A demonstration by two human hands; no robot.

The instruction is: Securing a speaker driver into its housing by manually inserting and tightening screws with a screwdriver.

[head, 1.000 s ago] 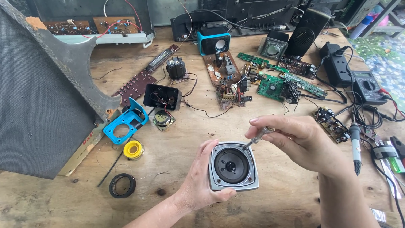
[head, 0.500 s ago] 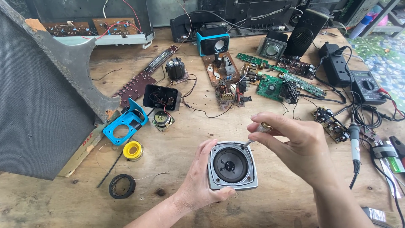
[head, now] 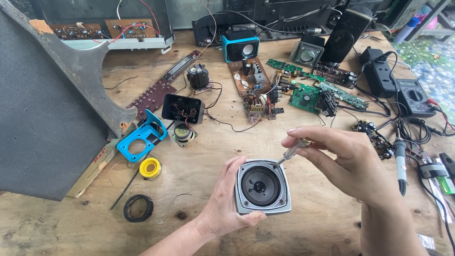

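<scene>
Two hands share the work: the right hand (head: 353, 163) pinches a small screwdriver (head: 290, 152) between fingertips, its tip at the upper right corner of the square speaker (head: 263, 186), which the left hand (head: 226, 199) clamps by its left edge on the wooden table (head: 199, 156). Keeping the shaft square to the screw and the frame braced would serve well. Half a second ago the tool was hidden in the hand; now it reaches the corner.

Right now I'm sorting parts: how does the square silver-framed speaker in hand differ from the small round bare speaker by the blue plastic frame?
The square silver-framed speaker is larger, gripped by the left hand; the small round bare speaker lies untouched on the wooden table, red wire attached. Both face cone-up.
</scene>
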